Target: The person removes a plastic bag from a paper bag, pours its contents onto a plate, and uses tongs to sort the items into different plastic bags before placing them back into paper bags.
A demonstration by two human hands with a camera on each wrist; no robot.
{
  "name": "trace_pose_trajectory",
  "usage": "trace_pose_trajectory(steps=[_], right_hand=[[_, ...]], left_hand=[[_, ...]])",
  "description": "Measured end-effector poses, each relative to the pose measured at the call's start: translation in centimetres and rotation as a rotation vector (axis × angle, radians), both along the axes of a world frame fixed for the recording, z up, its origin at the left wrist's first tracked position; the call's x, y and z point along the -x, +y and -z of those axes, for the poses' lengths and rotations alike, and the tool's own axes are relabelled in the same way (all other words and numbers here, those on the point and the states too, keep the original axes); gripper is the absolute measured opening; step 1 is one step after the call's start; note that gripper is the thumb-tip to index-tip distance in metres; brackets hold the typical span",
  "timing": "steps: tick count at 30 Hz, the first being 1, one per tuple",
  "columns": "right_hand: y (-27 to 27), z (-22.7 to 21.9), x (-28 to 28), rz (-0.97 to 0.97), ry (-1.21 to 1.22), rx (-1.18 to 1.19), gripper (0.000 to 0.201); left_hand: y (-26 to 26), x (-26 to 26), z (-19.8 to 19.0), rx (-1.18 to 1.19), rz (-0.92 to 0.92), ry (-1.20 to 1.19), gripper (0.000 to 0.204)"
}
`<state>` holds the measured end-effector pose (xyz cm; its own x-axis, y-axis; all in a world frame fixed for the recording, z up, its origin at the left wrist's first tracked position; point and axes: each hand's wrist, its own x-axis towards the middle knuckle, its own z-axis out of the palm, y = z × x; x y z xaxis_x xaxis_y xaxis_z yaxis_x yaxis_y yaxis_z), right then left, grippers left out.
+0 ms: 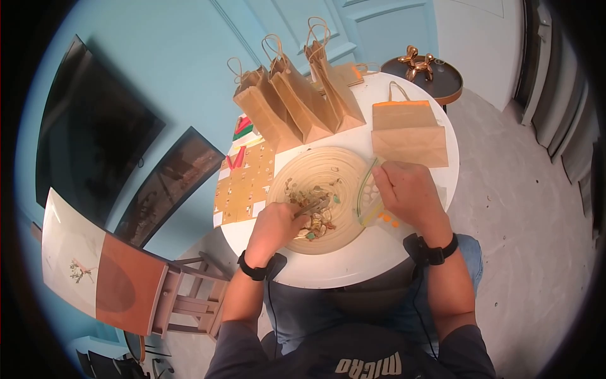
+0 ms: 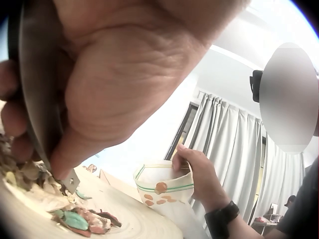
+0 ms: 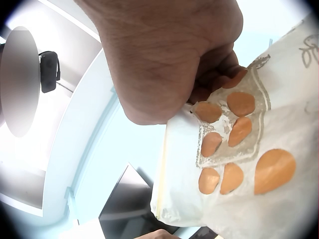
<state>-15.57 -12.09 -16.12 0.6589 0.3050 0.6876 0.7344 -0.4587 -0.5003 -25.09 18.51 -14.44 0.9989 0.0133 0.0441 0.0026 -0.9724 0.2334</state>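
Observation:
My left hand (image 1: 276,228) grips metal tongs (image 1: 309,207), whose tip (image 2: 73,182) is down among dried flakes and petals (image 1: 323,222) on a round ribbed wooden plate (image 1: 293,165). A green piece (image 2: 75,220) lies near that tip. Right of the plate, my right hand (image 1: 409,189) pinches the rim of a clear zip bag (image 1: 367,211) with orange oval marks. The bag's mouth gapes in the left wrist view. Close up in the right wrist view, the fingers curl over the top edge of the bag (image 3: 184,184). Its contents cannot be made out.
Several brown paper bags (image 1: 303,110) stand at the back of the white round table (image 1: 315,276); another (image 1: 410,136) lies at the right. A patterned card sheet (image 1: 243,189) is at the left. Behind, a side table (image 1: 453,90) carries a shiny balloon-dog figure (image 1: 418,65).

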Motion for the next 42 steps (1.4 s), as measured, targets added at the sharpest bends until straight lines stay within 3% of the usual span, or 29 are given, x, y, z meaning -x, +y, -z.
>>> trace_pose_trajectory(steps=[6,10,16,17,20,26,32,42], right_hand=[[0.1,0.1,0.0,-0.008,0.004,-0.021,0.036],[0.2,0.2,-0.1,-0.027,-0.009,-0.04,0.037],[0.6,0.2,0.0,-0.026,-0.012,-0.043,0.037],[0.6,0.3,0.0,-0.021,-0.022,-0.034,0.037],[0.3,0.3,-0.3,-0.001,-0.026,-0.022,0.037],[0.0,0.2,-0.4,-0.005,0.002,-0.05,0.037],[0.1,0.0,0.0,-0.014,0.018,-0.032,0.037],[0.3,-0.2,0.1,-0.014,0.027,-0.002,0.037]], left_hand=[[0.4,0.3,-1.3,0.103,-0.026,-0.028,0.025],[-1.1,0.2,-4.5,0.13,-0.058,0.024,0.026],[-6.1,-0.2,-6.3,0.314,0.199,-0.083,0.026],[-6.7,-0.2,-6.9,0.328,0.162,0.0,0.03],[-5.9,0.0,-6.0,0.307,0.137,-0.126,0.034],[-0.3,3.1,-4.5,0.057,-0.032,0.016,0.038],[-0.4,8.0,-2.3,-0.053,-0.012,-0.057,0.044],[1.2,6.1,0.0,-0.175,-0.121,-0.058,0.035]])
